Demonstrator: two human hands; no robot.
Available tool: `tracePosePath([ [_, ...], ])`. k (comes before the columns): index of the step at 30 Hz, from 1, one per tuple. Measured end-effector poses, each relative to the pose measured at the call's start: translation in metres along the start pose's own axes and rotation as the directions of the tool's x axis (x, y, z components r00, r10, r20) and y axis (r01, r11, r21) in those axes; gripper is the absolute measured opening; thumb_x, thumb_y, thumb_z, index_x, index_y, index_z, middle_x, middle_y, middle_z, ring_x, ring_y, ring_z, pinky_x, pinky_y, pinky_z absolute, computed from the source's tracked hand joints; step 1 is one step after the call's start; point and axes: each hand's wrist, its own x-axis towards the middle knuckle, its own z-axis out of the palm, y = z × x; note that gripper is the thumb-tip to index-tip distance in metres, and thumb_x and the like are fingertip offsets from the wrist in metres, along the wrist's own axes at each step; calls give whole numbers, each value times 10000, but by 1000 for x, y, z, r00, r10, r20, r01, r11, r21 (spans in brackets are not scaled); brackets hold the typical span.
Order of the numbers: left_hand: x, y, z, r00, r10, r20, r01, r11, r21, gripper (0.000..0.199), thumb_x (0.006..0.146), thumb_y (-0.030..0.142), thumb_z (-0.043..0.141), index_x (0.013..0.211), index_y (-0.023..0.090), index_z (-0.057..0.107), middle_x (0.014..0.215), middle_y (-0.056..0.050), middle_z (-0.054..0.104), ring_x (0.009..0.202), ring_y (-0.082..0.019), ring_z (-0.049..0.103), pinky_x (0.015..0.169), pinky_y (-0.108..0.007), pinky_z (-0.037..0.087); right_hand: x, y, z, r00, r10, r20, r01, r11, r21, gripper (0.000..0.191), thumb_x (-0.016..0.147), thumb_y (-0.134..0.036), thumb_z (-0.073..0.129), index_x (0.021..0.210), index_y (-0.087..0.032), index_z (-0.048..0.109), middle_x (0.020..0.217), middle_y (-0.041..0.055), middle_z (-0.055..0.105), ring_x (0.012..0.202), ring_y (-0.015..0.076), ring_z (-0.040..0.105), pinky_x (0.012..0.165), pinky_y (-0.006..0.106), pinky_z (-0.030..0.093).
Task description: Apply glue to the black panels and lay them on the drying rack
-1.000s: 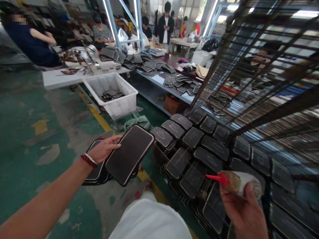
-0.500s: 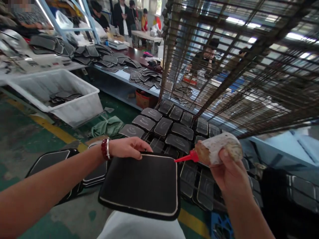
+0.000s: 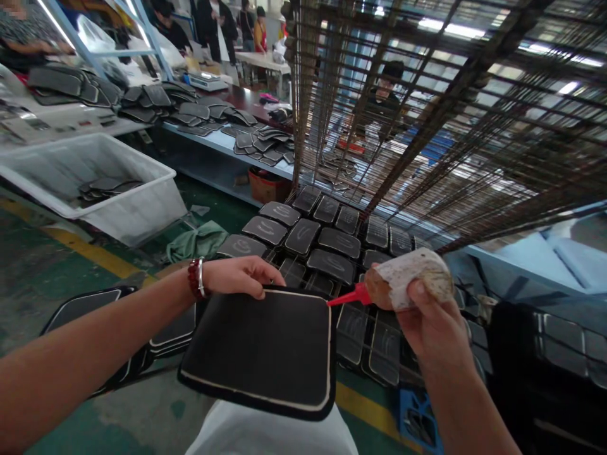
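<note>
Over the white-clad lap (image 3: 279,433), a black panel (image 3: 258,347) is held tilted, thumb and fingers of the left hand (image 3: 244,277) pinching its far edge. It looks flat on that one grip – probably light and fairly stiff, with perhaps a little give. The outer rim seems the best hold; the pale line (image 3: 329,354) just inside may be wet and slippery. At the far right corner is the red nozzle (image 3: 355,294) of a bottle (image 3: 405,278), touching or barely apart. The right hand (image 3: 431,322) wraps its fingers round the bottle – likely soft enough to squeeze. Beyond lie rows of similar panels (image 3: 340,242), with a slanting wire rack (image 3: 446,120) above.
</note>
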Motion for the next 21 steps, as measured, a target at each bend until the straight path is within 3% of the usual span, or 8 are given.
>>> tracePosePath([
  [6, -3, -3, -3, 1000, -17, -12, 17, 1000, -25, 340, 671, 175, 700, 1010, 182, 725, 864, -39, 747, 753, -193, 688, 683, -247, 532, -2, 4, -2, 998, 14, 64, -16, 1000, 27, 372, 746, -313, 767, 1090, -231, 649, 972, 78, 720, 934, 261, 684, 932, 502, 516],
  [11, -7, -5, -6, 999, -13, -46, 11, 1000, -29, 316, 682, 173, 689, 996, 183, 727, 937, -53, 751, 794, -202, 697, 694, -250, 533, -10, 6, -5, 997, 43, 65, -46, 998, 45, 440, 732, -321, 779, 1139, -251, 628, 977, 82, 722, 965, 288, 678, 937, 535, 501],
  [21, -9, -10, -14, 981, -31, -191, 7, 992, -123, 351, 621, 152, 721, 972, 155, 731, 945, -84, 757, 769, -221, 706, 639, -254, 535, -34, 6, -10, 996, 80, 50, -83, 994, 75, 550, 681, -344, 808, 1187, -258, 609, 990, 103, 722, 961, 329, 678, 937, 599, 481],
])
